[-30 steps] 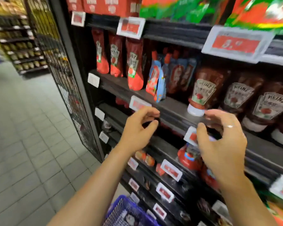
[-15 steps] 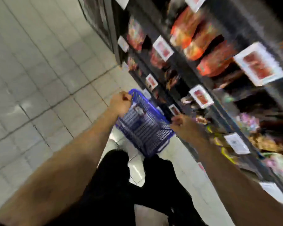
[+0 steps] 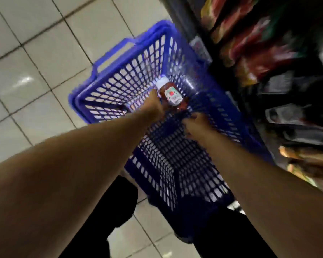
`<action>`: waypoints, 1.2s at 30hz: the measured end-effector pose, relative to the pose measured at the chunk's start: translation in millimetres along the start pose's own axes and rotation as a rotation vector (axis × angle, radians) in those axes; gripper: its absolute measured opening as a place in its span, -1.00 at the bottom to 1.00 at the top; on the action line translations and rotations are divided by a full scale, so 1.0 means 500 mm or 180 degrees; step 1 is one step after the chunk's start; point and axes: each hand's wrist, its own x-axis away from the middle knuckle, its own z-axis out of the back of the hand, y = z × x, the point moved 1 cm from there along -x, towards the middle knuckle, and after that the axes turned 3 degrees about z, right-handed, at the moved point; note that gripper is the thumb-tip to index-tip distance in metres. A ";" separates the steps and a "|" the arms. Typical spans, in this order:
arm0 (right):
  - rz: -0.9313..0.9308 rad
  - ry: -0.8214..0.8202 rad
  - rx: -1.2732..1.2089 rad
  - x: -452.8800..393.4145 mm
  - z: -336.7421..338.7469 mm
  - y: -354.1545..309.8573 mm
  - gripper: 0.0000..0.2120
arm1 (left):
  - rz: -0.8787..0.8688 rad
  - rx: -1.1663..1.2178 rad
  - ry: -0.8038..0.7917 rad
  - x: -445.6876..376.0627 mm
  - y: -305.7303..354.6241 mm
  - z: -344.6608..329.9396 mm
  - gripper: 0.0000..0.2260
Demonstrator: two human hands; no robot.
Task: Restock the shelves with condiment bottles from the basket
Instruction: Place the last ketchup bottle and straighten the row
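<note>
With the left hand [image 3: 154, 105] gripping the 1 ketchup bottle [image 3: 172, 95] at the blue basket's [image 3: 119, 58] far end, and the right hand [image 3: 195, 125] loosely curled, empty, lift straight up clear of the rim.

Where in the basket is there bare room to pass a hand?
The blue basket looks bare near its handle-side wall, left of the ketchup bottle, though it's blurry. It's crowded in the middle, where the left hand grips the bottle and the right hand reaches in.
</note>
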 end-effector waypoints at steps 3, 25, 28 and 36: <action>-0.0166 0.0095 -0.0787 -0.145 -0.058 0.015 -0.67 | -0.0156 -0.0036 0.0572 -0.142 -0.008 -0.035 -0.23; 0.1663 0.0704 -0.2089 0.850 0.183 -0.338 -0.42 | -0.0730 0.2012 -0.0863 0.806 0.266 0.390 -0.63; 0.2194 0.0891 -0.1952 1.052 0.238 -0.437 -0.44 | -0.0981 0.1727 -0.1021 0.983 0.332 0.463 -0.71; 0.3130 0.1493 -0.1870 1.406 0.372 -0.577 -0.38 | -0.2189 0.1110 -0.1582 1.247 0.494 0.517 -0.74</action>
